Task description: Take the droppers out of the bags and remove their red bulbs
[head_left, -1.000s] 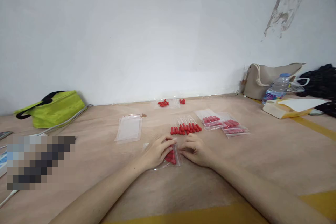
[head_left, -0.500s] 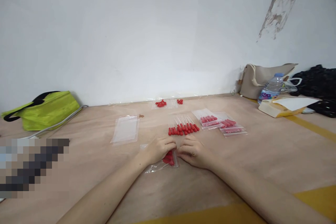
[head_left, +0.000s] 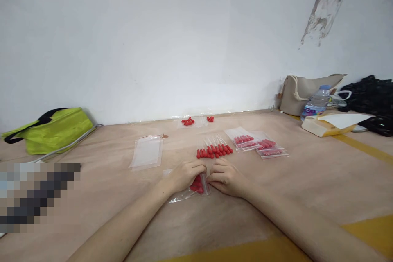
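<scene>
A small clear zip bag of red-bulbed droppers (head_left: 198, 186) lies on the tan surface between my hands. My left hand (head_left: 183, 175) is curled over the bag's left part, fingers pinching its top edge. My right hand (head_left: 226, 178) is closed on the bag's right edge, thumb and fingers pressed together. Just beyond my fingers a row of loose red-bulbed droppers (head_left: 214, 150) lies side by side. To the right lie two filled bags (head_left: 256, 143). An empty clear bag stack (head_left: 147, 152) rests to the left.
More red bulbs (head_left: 188, 121) lie near the wall. A green bag (head_left: 50, 129) sits far left. A beige bag (head_left: 302, 92), a water bottle (head_left: 316, 103), a yellow envelope (head_left: 333, 125) and black cloth (head_left: 371, 95) crowd the far right. A blurred patch covers the lower left.
Both hands stayed on the bag; my left fingers shifted slightly along its top edge. The view drifted a little to the right.
</scene>
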Tool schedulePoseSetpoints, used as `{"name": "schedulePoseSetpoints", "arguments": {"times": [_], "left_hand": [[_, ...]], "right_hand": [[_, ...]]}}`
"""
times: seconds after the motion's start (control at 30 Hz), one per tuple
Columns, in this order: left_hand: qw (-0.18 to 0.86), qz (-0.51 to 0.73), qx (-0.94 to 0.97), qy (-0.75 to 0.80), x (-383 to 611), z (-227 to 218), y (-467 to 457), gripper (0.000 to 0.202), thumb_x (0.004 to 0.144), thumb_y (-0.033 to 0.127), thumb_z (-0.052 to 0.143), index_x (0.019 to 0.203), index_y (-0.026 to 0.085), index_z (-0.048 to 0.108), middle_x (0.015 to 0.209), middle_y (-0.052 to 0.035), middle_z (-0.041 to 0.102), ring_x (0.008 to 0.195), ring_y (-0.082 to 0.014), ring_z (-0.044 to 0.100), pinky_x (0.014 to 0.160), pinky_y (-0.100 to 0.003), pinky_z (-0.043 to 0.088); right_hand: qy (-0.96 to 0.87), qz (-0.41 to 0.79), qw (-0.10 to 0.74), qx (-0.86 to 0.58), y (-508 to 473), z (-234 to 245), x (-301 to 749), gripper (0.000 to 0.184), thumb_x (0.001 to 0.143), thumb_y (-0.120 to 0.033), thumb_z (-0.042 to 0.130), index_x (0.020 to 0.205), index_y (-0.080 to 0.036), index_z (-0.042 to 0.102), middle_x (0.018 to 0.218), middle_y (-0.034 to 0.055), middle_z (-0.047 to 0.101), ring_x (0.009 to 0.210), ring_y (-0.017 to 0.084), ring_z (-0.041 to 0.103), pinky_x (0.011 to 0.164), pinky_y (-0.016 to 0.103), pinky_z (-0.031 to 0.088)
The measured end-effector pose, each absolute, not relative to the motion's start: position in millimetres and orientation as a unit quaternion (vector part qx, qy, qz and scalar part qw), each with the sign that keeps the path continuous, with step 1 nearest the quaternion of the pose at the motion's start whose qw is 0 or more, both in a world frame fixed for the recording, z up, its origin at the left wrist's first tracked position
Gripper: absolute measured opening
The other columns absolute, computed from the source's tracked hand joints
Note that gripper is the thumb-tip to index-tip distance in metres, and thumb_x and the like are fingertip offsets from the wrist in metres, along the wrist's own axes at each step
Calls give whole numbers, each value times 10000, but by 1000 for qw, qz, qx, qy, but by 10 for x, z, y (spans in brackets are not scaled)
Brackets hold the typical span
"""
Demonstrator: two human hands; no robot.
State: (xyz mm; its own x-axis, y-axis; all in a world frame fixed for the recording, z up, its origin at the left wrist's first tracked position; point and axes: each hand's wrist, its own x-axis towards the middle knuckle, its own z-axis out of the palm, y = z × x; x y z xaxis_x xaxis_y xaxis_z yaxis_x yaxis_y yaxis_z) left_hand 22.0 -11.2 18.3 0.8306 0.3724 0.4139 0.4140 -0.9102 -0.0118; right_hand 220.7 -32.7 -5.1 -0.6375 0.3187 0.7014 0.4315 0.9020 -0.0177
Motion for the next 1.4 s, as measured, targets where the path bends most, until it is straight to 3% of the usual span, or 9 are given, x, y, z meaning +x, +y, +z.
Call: {"name": "schedulePoseSetpoints", "arguments": {"times": [0.1, 0.17, 0.33, 0.47, 0.7, 0.97, 1.4], "left_hand": [[42, -196, -963, -181, 213, 219, -95, 240, 890, 137, 350, 953, 166, 580, 1022, -46, 606, 905, -132, 551, 776, -238, 425], [41, -181, -969, -165, 206, 235, -76, 228, 896, 166, 367, 942, 183, 590, 1054, -33, 596, 940, -133, 541, 810, -245, 413], [76, -175, -967, -166, 201, 221, -51, 265, 889, 145, 361, 756, 144, 590, 829, -23, 607, 702, -102, 528, 640, -204, 404], [106, -186, -963, -165, 226, 204, -61, 282, 887, 143, 358, 714, 141, 581, 725, -19, 587, 638, -107, 493, 598, -209, 381], [88, -176, -968, -156, 228, 211, -65, 274, 897, 162, 348, 779, 156, 595, 747, -19, 594, 685, -107, 512, 642, -212, 385], [55, -202, -963, -168, 199, 224, -94, 337, 885, 110, 296, 728, 155, 591, 736, -10, 594, 646, -93, 499, 619, -200, 378], [18, -201, -963, -176, 189, 243, -108, 286, 867, 85, 305, 775, 146, 569, 805, -25, 594, 699, -94, 528, 641, -190, 406]], "right_hand": [[-904, -103, 368, -191, -334, -46, 2211, 134, 816, -177, 516, 733, -203, 618, 672, 3, 582, 726, 126, 476, 653, 270, 336], [-903, -122, 371, -181, -337, -41, 2208, 150, 822, -166, 504, 729, -200, 617, 678, 4, 584, 745, 129, 473, 665, 276, 332], [-900, -146, 375, -170, -335, -26, 2207, 162, 825, -156, 502, 716, -193, 616, 653, -3, 582, 659, 115, 426, 609, 272, 304], [-895, -140, 382, -181, -336, -21, 2215, 131, 816, -180, 530, 721, -190, 619, 644, -1, 581, 653, 116, 421, 602, 270, 304], [-898, -125, 374, -193, -319, -57, 2210, 99, 815, -199, 541, 765, -209, 626, 665, -1, 586, 673, 119, 443, 627, 270, 323], [-902, -101, 367, -204, -313, -53, 2209, 125, 819, -210, 530, 744, -204, 629, 678, 12, 588, 690, 131, 460, 627, 277, 330], [-900, -162, 354, -196, -305, -33, 2179, 150, 829, -180, 500, 724, -211, 602, 696, 1, 582, 693, 122, 435, 623, 290, 281]]}}
